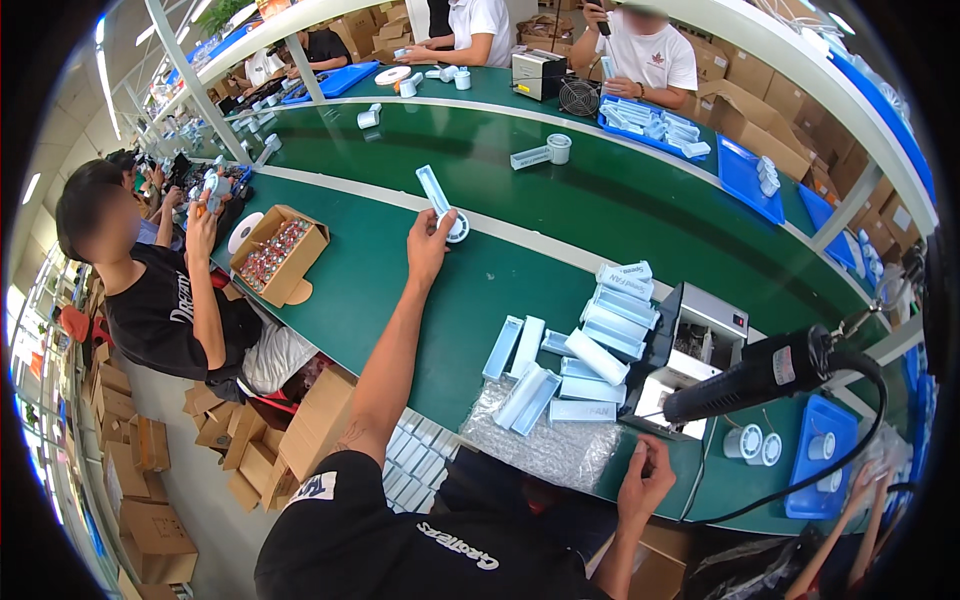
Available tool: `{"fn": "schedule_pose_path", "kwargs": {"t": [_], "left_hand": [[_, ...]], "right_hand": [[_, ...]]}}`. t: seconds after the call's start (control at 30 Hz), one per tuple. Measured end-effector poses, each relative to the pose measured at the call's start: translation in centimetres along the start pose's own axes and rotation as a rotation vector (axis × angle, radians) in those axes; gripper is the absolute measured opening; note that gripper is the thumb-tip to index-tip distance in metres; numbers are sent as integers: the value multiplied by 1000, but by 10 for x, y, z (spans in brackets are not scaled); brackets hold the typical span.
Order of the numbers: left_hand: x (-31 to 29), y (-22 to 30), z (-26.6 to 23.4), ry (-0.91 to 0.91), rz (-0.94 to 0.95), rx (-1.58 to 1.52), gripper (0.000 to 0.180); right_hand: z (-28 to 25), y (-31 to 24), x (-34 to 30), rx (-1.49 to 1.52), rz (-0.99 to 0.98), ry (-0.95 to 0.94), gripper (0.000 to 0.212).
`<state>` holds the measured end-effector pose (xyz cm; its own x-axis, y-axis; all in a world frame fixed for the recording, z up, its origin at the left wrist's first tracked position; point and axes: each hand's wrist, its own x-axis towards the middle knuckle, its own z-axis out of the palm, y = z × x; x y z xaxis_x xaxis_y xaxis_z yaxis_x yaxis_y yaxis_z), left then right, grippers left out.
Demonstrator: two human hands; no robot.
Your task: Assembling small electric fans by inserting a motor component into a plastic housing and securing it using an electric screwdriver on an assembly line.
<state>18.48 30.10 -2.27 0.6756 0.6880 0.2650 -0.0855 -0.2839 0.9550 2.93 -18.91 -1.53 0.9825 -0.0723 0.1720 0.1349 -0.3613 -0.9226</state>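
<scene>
My left hand (428,250) reaches out over the green table, its fingers closed on a light blue handheld fan casing (432,188). This casing has an open, hollow handle and a round, slotted head beside my fingertips. Near the front edge of the table, my right hand (645,480) is closed, fingers curled together; whatever it may hold I cannot make out. Closest to it are a sheet of bubble wrap (560,448) and a black powered screwdriver (745,378) hung at an angle. Several loose light blue handle shells (598,358) lie piled on and behind the wrap.
A metal screw feeder box (712,322) stands beside the shells. To the left is a cardboard box (282,262) of small motors. Green conveyor belt (640,215) runs beyond the table. Blue tray (808,450) and fan heads (742,442) sit right. Co-workers sit left and across.
</scene>
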Motion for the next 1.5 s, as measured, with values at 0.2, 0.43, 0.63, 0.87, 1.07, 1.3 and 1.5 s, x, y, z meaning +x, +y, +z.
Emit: {"fn": "schedule_pose_path", "kwargs": {"t": [0.2, 0.43, 0.63, 0.87, 1.07, 1.3, 1.5], "left_hand": [[0, 0, -1, 6, -5, -5, 58], [-2, 5, 0, -6, -16, 18, 53], [-1, 5, -2, -11, -21, 29, 54], [-1, 4, -2, -10, -21, 31, 54], [-2, 4, -1, -15, -20, 20, 54], [-3, 7, -1, -18, -21, 28, 54], [-2, 6, 0, -10, -17, 20, 54]], "right_hand": [[0, -1, -1, -11, 7, 2, 13], [1, 0, -1, -26, -46, 20, 14], [1, -1, -2, -33, -40, 20, 13], [0, -2, -2, -59, -17, 8, 13], [1, -1, -2, -49, -44, 27, 12], [0, 0, -2, -67, -40, 23, 11], [1, 1, -2, -58, -46, 30, 11]]}}
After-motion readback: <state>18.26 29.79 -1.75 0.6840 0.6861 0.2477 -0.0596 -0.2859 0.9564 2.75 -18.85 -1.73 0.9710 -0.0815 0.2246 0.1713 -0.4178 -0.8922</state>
